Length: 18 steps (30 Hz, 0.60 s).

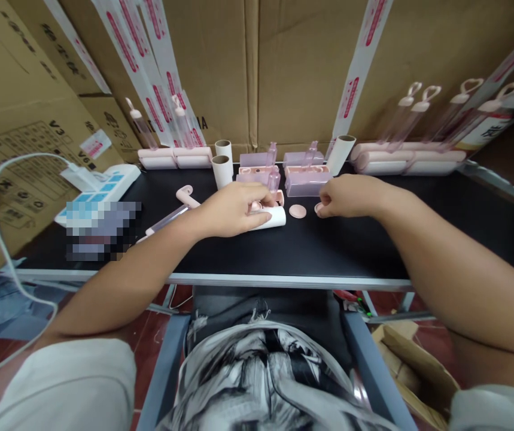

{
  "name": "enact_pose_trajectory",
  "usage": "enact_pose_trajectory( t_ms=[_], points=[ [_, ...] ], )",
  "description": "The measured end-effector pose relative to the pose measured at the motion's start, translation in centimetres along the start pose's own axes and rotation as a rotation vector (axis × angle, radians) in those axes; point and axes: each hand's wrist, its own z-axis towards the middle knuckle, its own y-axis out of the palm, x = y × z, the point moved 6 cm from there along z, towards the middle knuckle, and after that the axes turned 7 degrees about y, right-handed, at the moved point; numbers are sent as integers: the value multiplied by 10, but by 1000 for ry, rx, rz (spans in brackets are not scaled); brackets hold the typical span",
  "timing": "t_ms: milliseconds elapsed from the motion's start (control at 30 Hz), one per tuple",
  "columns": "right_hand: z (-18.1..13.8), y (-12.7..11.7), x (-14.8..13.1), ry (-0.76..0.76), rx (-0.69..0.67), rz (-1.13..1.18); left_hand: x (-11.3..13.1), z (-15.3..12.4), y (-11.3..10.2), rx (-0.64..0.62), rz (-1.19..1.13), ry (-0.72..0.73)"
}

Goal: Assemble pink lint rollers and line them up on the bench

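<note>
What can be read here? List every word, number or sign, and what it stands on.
"V3": left carton.
"V6": left carton.
"IA": back carton; neighbouring letters hidden or unclear.
Too blurred to read: other left-carton print, markings on the tape, far-right label.

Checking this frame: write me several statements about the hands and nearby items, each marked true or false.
1. The left hand touches a white roll. True.
2. The right hand touches the power strip. False: the right hand is at a second pink disc; the power strip is far left.
3. One pink disc lies between the hands. True.
4. The tabletop is white. False: the tabletop is black.
5. Two white tubes stand upright beyond the left hand. True.
</note>
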Motion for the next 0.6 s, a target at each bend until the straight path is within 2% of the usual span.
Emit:
enact_pose_trajectory(
  t_ms=[100, 200, 300, 367, 467, 533, 600],
  points=[
    [-4, 2, -7, 2, 4, -15, -2, -2, -9, -20, 79, -42],
    [-9, -2, -11, -39, 57, 46, -6, -6, -12, -149, 219, -134],
    [-15, -13, -19, -178, 191, 219, -10, -11, -8, -289, 344, -196],
    [-20, -16, -28, -299, 223, 389, -9, -13, -6, -323, 370, -182],
    [-27, -15, -44, -475, 180, 659, -4, -11, -7, -247, 309, -130],
    [-31, -17, -50, -552, 203, 863, -1, -7, -11, -96, 232, -103],
    [-32, -25, -47, -577, 319, 1058, 2, -4, -14, 87, 143, -80]
  ],
)
